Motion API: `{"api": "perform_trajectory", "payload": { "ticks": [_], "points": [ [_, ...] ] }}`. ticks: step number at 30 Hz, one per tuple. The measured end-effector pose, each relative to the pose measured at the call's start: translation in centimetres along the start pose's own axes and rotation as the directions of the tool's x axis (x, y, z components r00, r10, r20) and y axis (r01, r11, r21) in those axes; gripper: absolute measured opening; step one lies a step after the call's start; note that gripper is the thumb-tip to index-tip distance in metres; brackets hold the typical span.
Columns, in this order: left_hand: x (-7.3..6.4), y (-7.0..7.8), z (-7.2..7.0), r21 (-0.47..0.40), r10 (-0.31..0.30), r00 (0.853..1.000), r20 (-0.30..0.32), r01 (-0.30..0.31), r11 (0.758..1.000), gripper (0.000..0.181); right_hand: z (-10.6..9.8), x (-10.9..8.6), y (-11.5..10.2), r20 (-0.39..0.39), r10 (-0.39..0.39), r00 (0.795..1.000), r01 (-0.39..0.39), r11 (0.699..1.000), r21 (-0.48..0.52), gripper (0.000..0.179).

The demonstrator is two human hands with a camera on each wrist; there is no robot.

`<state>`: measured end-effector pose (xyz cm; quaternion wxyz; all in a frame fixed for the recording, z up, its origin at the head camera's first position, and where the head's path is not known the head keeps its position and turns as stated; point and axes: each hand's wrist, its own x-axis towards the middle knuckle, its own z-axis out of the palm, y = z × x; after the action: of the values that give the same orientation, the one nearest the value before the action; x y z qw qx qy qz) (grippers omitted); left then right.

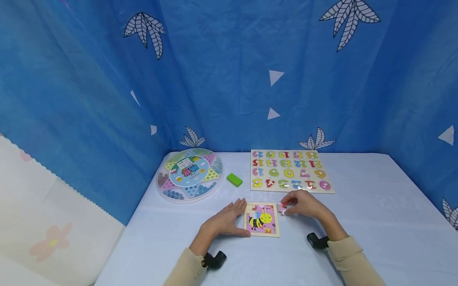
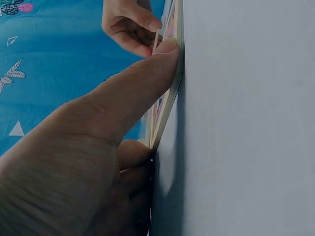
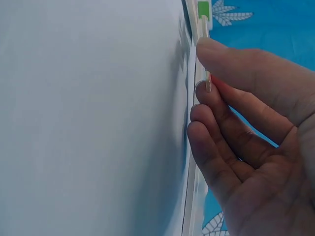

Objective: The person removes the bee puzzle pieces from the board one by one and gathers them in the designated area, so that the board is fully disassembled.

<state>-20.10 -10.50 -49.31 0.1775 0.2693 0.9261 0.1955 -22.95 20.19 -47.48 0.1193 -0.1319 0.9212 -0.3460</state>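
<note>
A square wooden jigsaw board (image 1: 266, 234) with a yellow-and-black bee picture (image 1: 265, 218) on pink lies flat on the table. My left hand (image 1: 229, 219) holds it along its left side, the thumb at the near corner and the fingers at the far one. In the left wrist view the thumb (image 2: 142, 78) lies on the board's pale edge. Just off the board's right side, my right hand (image 1: 302, 203) pinches a pink puzzle piece (image 1: 281, 208) with a bit of red on it. From the right wrist view the piece (image 3: 208, 84) shows edge-on between thumb and forefinger.
Behind the board lies a green block (image 1: 234, 180). A round, clear-covered game board (image 1: 213, 190) with coloured balls stands at the back left. Toward the back right sits a wooden number puzzle (image 1: 286, 190). Blue curtain (image 1: 232, 79) hangs along the table's far edge.
</note>
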Motion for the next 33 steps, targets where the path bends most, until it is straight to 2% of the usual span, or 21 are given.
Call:
{"api": "perform_trajectory", "payload": {
  "ticks": [5, 15, 33],
  "points": [
    [-0.1, 0.05, -0.01, -0.002, -0.012, 1.0, 0.008, 0.012, 1.0, 0.104, -0.23, -0.29, 0.32, -0.004, 0.021, 1.0, -0.021, 1.0, -0.005, 0.03],
    [-0.14, 0.08, -0.12, -0.021, -0.022, 1.0, 0.009, 0.022, 1.0, 0.103, -0.23, -0.2, 0.29, -0.007, 0.012, 1.0, -0.012, 1.0, -0.016, 0.029],
    [0.11, 0.05, -0.23, -0.04, -0.004, 1.0, 0.018, 0.005, 0.999, 0.101, -0.12, -0.03, 0.37, -0.013, 0.032, 0.999, -0.032, 0.998, -0.058, 0.029]
  ]
}}
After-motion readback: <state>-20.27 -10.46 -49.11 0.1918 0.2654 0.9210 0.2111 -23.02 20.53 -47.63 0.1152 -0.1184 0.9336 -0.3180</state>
